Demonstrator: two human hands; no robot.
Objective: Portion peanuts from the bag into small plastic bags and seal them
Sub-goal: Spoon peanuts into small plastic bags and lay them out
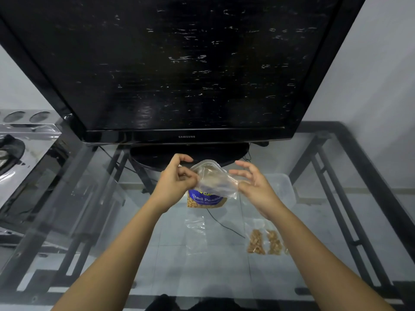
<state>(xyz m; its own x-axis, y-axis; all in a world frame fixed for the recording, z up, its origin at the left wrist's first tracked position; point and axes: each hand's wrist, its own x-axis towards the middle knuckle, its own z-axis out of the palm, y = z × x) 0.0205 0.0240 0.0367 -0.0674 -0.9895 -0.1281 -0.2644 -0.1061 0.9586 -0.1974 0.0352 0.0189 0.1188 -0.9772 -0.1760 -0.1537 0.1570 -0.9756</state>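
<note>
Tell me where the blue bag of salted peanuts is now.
Head view: the blue peanut bag stands near the centre of the glass table, just behind the small clear plastic bag pinched by the left hand and right hand.

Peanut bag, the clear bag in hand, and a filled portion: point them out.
peanut bag (205, 199), head view, on its blue label.
clear bag (216, 179), head view, on its crumpled middle.
filled portion (256, 242), head view, on its peanuts.

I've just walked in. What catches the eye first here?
A huge black flat-screen television fills the upper half, standing on a glass table. Just below it, the left hand and right hand pinch a small clear plastic bag in front of a blue peanut bag. Small filled peanut bags lie lower right.
</note>
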